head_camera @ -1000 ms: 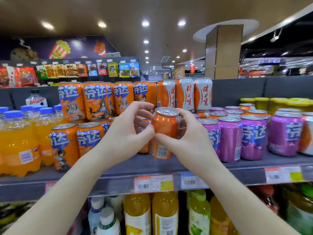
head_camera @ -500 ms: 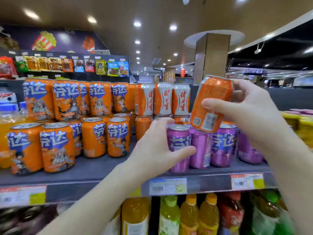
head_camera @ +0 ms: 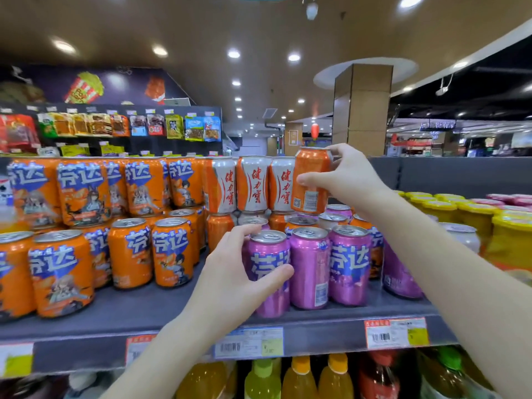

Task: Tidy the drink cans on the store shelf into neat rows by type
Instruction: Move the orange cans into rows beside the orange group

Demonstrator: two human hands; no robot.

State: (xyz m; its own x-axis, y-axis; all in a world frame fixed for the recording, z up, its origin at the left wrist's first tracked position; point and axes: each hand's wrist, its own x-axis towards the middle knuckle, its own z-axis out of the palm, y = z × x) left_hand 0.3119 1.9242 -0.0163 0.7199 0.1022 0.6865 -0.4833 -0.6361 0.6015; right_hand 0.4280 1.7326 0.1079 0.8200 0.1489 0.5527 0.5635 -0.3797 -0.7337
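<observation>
Cans (head_camera: 309, 266) crowd grey shelf (head_camera: 129, 309); ceiling spotlights (head_camera: 233, 54) glow overhead.

Grey shelf (head_camera: 123, 309): orange cans (head_camera: 131, 251) left, purple cans (head_camera: 309, 269) right, stacked behind.

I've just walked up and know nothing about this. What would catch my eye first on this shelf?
Probably the two bare hands at centre: the right hand holds an orange can in the air beside the upper row of white-and-orange cans, while the left hand grips a purple can at the shelf's front edge. To the left, orange cans stand in two tiers, a block of colour against the purple ones.
</observation>
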